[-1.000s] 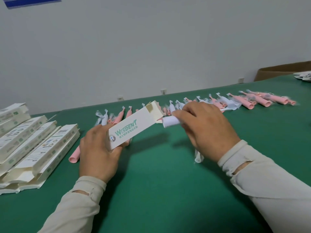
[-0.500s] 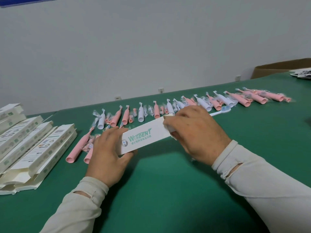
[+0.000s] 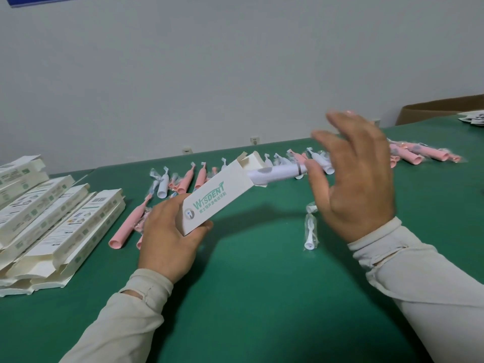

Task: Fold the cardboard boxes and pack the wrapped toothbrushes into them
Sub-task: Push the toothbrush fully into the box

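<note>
My left hand (image 3: 167, 239) grips the lower end of a white "WISDENT" cardboard box (image 3: 209, 203), which tilts up to the right above the green table. A white wrapped toothbrush (image 3: 277, 172) sticks halfway out of the box's open top end, whose flaps stand open. To the right of the box, my right hand (image 3: 358, 184) is raised with fingers spread and straight, its thumb at the toothbrush's outer end. A row of pink and white wrapped toothbrushes (image 3: 199, 178) lies along the far side of the table.
Several flat unfolded boxes (image 3: 52, 226) are stacked at the left. One wrapped brush head (image 3: 310, 231) lies below my right hand. A pink toothbrush (image 3: 125, 229) lies near my left hand. At the far right stands a brown carton (image 3: 440, 107). The green table (image 3: 262, 297) fills the foreground.
The box has tipped up to the right in my left hand. My right hand has let go, opened and risen, and the white toothbrush now shows at the box mouth.
</note>
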